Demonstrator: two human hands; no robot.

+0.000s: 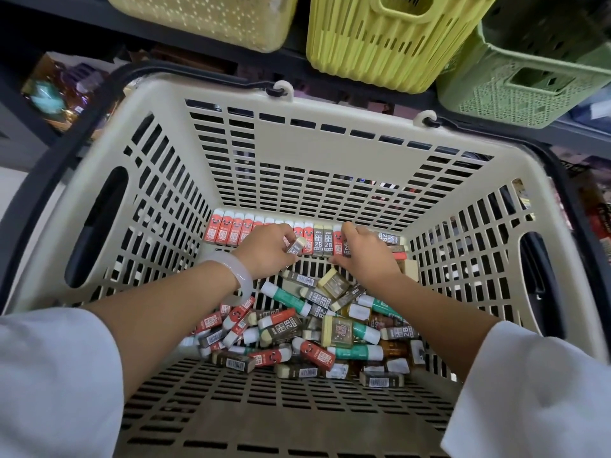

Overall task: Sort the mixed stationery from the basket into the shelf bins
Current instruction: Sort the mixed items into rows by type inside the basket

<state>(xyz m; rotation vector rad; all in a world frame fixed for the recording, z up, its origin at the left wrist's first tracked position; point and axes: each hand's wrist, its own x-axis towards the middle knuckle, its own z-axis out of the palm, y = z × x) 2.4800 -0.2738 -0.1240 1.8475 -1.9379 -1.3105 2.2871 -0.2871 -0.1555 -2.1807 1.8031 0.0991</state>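
Risk: the standing row of erasers (264,231) along the far wall of the basket (330,150) could topple if either hand nudges it while working there. Left hand (264,251) pinches a dark-sleeved eraser (296,246) just in front of the row. Right hand (365,251) rests curled on the row's right end; can't tell if it grips anything. Basket also holds a loose pile of erasers (297,328) nearer the person. Above the basket, yellow bin (380,44) and green bin (522,84); contents hidden.
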